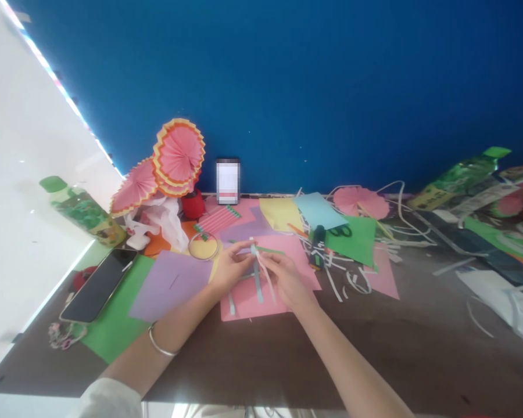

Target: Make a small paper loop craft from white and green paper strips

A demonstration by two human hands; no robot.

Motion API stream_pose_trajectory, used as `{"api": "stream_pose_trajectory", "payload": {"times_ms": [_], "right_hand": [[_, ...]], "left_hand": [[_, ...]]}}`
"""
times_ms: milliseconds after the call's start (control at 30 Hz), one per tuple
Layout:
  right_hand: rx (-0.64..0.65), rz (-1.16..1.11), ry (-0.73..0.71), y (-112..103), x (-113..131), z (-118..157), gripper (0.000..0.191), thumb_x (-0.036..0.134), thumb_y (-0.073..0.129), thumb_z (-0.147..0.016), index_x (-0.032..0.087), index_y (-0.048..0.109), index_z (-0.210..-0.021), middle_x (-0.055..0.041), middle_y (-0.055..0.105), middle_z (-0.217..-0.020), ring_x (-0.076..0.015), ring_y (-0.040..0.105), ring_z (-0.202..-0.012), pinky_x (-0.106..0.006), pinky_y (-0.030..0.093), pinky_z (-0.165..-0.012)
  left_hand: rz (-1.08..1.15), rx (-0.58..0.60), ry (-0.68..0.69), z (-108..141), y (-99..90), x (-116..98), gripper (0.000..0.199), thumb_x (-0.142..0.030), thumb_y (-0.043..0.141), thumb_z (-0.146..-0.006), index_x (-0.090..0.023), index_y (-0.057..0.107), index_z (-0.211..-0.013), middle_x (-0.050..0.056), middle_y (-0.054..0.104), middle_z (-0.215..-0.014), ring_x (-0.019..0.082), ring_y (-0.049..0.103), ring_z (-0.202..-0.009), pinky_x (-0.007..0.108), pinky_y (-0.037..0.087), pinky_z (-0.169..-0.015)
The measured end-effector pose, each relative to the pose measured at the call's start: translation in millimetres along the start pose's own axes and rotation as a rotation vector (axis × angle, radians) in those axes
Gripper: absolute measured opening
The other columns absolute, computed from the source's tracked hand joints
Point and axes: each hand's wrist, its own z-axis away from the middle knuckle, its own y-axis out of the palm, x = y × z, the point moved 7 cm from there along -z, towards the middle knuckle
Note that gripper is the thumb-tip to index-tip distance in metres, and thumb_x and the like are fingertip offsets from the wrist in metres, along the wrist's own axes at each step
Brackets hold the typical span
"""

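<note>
My left hand (pixel 232 268) and my right hand (pixel 286 277) meet above a pink paper sheet (pixel 239 310) in the middle of the table. Pinched between the left fingertips is the upper end of a narrow pale blue strip (pixel 258 285), apparently paper, hanging down toward me. The right fingers are closed on a whitish strip (pixel 268 281) that meets the blue one near the fingertips; whether the two are joined I cannot tell. A short pale strip (pixel 231 303) lies on the pink sheet below the left hand.
Left are a purple sheet (pixel 169 281), a phone (pixel 99 285), a green-capped bottle (pixel 85 212) and pink folded-paper fans (pixel 181 154). Right are a green sheet (pixel 353 241), black-handled scissors (pixel 340 231), a dark tool (pixel 318 247) and scattered white strips (pixel 333 284). A blue partition (pixel 309 87) stands behind.
</note>
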Motion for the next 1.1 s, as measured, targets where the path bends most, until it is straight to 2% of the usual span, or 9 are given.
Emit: {"api": "stream_pose_trajectory", "payload": {"times_ms": [233, 367, 633, 833, 967, 1100], "right_hand": [[-0.063, 0.013, -0.019, -5.9, -8.2, -5.2, 0.018, 0.033, 0.073, -0.06, 0.018, 0.068, -0.068, 0.0002, 0.063, -0.068, -0.0122, 0.055, -0.063, -0.026, 0.04, -0.064], [-0.082, 0.007, -0.044, -6.9, -9.5, -6.6, 0.018, 0.033, 0.073, -0.06, 0.017, 0.068, -0.068, -0.0013, 0.065, -0.072, -0.0145, 0.057, -0.069, -0.029, 0.042, -0.069], [-0.102, 0.044, -0.033, -6.6, -9.7, -5.8, 0.02, 0.035, 0.073, -0.059, 0.017, 0.067, -0.067, -0.0024, 0.063, -0.073, -0.0147, 0.057, -0.066, -0.027, 0.044, -0.06], [-0.073, 0.062, -0.014, -5.9, -10.3, -5.9, 0.022, 0.037, 0.072, -0.061, 0.016, 0.066, -0.066, -0.0014, 0.059, -0.064, -0.0123, 0.053, -0.056, -0.026, 0.044, -0.052], [-0.06, 0.055, 0.012, -3.5, -10.3, -5.4, 0.025, 0.038, 0.071, -0.06, 0.015, 0.065, -0.066, -0.004, 0.061, -0.072, -0.0121, 0.053, -0.056, -0.025, 0.044, -0.048], [-0.091, 0.063, 0.001, -4.4, -8.8, -5.1, 0.023, 0.038, 0.073, -0.059, 0.016, 0.065, -0.064, -0.0033, 0.061, -0.074, -0.0125, 0.053, -0.06, -0.025, 0.045, -0.051]], "left_hand": [[0.087, 0.071, 0.074, 0.0, 6.0, -5.3, 0.037, -0.021, 0.068, -0.067, -0.018, 0.057, -0.103, 0.01, 0.064, -0.106, 0.021, 0.062, -0.097, 0.032, 0.047, -0.085], [0.093, 0.083, 0.071, 2.0, 9.6, -9.0, 0.037, -0.02, 0.068, -0.067, -0.017, 0.056, -0.103, 0.01, 0.062, -0.111, 0.021, 0.061, -0.098, 0.032, 0.047, -0.084], [0.078, 0.073, 0.07, 5.8, 11.8, -15.1, 0.037, -0.02, 0.067, -0.068, -0.016, 0.055, -0.102, 0.011, 0.059, -0.116, 0.021, 0.061, -0.098, 0.028, 0.049, -0.079], [0.063, 0.071, 0.074, 6.6, 12.0, -17.1, 0.036, -0.02, 0.067, -0.067, -0.017, 0.055, -0.101, 0.01, 0.059, -0.115, 0.021, 0.061, -0.096, 0.027, 0.049, -0.076], [0.029, 0.073, 0.097, 8.6, 11.9, -20.7, 0.032, -0.021, 0.065, -0.069, -0.017, 0.056, -0.1, 0.009, 0.062, -0.11, 0.019, 0.063, -0.091, 0.029, 0.048, -0.079], [-0.024, 0.004, 0.096, 7.7, 5.8, -18.4, 0.025, -0.026, 0.062, -0.073, -0.018, 0.059, -0.096, 0.006, 0.065, -0.104, 0.019, 0.062, -0.093, 0.031, 0.047, -0.082]]}}
